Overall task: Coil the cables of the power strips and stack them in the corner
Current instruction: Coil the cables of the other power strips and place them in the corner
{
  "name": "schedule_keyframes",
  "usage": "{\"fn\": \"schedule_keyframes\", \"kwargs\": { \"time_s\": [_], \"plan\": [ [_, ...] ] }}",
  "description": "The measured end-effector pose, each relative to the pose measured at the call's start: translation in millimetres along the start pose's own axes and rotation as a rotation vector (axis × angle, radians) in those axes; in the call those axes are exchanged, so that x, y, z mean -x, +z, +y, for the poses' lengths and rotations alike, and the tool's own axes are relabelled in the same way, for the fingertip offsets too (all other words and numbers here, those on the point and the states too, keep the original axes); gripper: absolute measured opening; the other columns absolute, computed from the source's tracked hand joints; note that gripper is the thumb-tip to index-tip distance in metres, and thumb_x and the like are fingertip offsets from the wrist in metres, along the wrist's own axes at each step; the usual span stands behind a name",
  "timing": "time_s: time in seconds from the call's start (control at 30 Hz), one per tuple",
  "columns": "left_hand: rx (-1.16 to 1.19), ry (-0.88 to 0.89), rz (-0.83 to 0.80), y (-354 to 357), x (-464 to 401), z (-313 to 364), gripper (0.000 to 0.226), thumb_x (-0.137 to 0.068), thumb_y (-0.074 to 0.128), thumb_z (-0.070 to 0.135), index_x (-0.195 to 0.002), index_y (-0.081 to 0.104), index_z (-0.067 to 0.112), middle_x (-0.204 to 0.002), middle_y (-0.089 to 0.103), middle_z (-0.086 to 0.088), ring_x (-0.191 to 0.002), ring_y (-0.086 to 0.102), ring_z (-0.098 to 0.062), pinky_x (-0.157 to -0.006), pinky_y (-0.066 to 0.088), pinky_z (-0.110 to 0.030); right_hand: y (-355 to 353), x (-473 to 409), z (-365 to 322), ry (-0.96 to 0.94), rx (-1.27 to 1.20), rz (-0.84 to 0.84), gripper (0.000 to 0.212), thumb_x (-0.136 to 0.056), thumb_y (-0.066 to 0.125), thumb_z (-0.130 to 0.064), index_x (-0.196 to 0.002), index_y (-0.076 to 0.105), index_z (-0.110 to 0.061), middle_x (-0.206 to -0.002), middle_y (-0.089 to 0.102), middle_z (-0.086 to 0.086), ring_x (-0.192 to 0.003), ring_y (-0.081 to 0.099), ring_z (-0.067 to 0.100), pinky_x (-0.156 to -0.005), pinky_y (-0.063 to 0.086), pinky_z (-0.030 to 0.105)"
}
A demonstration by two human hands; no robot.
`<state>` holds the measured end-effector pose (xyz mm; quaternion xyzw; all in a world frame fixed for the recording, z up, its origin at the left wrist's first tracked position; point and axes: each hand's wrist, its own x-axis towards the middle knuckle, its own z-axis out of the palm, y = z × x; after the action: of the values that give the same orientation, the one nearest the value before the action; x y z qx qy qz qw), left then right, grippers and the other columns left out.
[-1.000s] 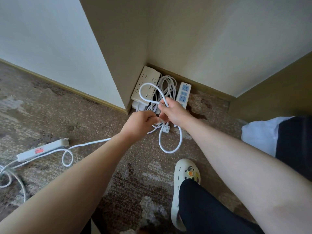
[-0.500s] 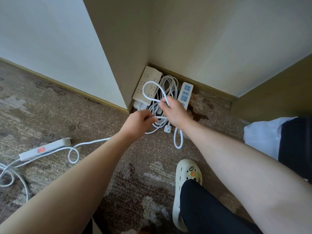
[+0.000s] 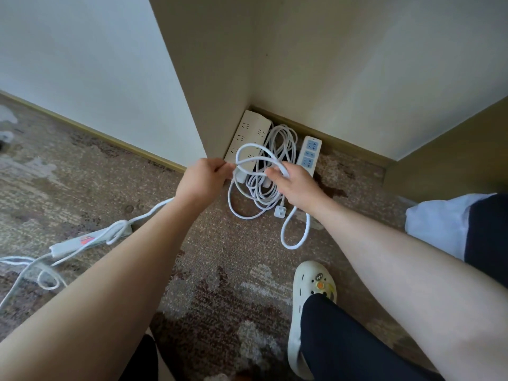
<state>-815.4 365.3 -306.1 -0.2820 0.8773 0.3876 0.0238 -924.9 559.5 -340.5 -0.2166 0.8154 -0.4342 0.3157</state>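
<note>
Hands have drawn apart, stretching the cable [image 3: 248, 160] between them.
Left hand [image 3: 202, 178] and right hand [image 3: 294, 182] both pinch it — light, springy, easily tangled; grip at each loop's crossing.

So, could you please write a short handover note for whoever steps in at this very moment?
Left hand pinches the white cable; right hand grips its gathered loops, one loop hanging to the carpet.
Done: the beige power strip and the blue-socket power strip lie in the corner with a coiled cable bundle between them.
Left: finish coiling this cable. Its strip, the one with the red switch, lies out on the carpet to the left and has yet to go to the corner.
</note>
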Motion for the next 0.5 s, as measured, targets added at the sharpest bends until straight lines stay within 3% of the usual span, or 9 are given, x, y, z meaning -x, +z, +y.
{"fn": "schedule_keyframes", "kwargs": {
  "time_s": [0.1, 0.23, 0.37, 0.5],
  "plan": [
    [0.020, -0.019, -0.119, 9.9, 9.7, -5.7, 0.032, -0.097, 0.051, 0.034, -0.072, 0.063, 0.018, -0.047, 0.045, 0.008, -0.037, 0.036, -0.003, -0.038, 0.027, -0.017, -10.3, -3.0, 8.4, 0.046, 0.002, 0.086, 0.049, -0.098, 0.050, -0.054, -0.078, 0.056, -0.009, -0.063, 0.042, -0.001, -0.048, 0.039, 0.006, -0.053, 0.034, 0.028],
    [-0.064, 0.013, -0.282, 14.8, 31.8, -41.5, 0.026, -0.100, 0.048, 0.030, -0.086, 0.063, 0.014, -0.062, 0.052, -0.002, -0.052, 0.042, -0.016, -0.051, 0.031, -0.029, -23.3, -3.2, 19.4, 0.119, -0.003, 0.180, 0.043, -0.099, 0.051, -0.051, -0.072, 0.048, -0.018, -0.059, 0.039, 0.000, -0.049, 0.034, 0.014, -0.053, 0.031, 0.031],
    [-0.092, -0.080, -0.230, -9.5, 42.4, -84.9, 0.025, -0.100, 0.047, 0.029, -0.091, 0.066, 0.017, -0.062, 0.052, 0.002, -0.049, 0.042, -0.013, -0.047, 0.031, -0.027, -40.8, -3.2, 27.7, 0.180, -0.036, 0.403, 0.043, -0.098, 0.052, -0.051, -0.071, 0.048, -0.019, -0.064, 0.045, 0.005, -0.056, 0.041, 0.017, -0.057, 0.034, 0.030],
    [0.010, -0.187, -0.081, -17.2, 34.5, -71.8, 0.028, -0.099, 0.046, 0.027, -0.080, 0.064, 0.019, -0.066, 0.055, -0.003, -0.054, 0.046, -0.018, -0.050, 0.035, -0.028, -39.9, -7.1, 26.9, 0.212, -0.095, 0.435, 0.042, -0.099, 0.048, -0.052, -0.075, 0.053, -0.018, -0.067, 0.046, 0.005, -0.060, 0.043, 0.020, -0.059, 0.035, 0.036]
  ]
}}
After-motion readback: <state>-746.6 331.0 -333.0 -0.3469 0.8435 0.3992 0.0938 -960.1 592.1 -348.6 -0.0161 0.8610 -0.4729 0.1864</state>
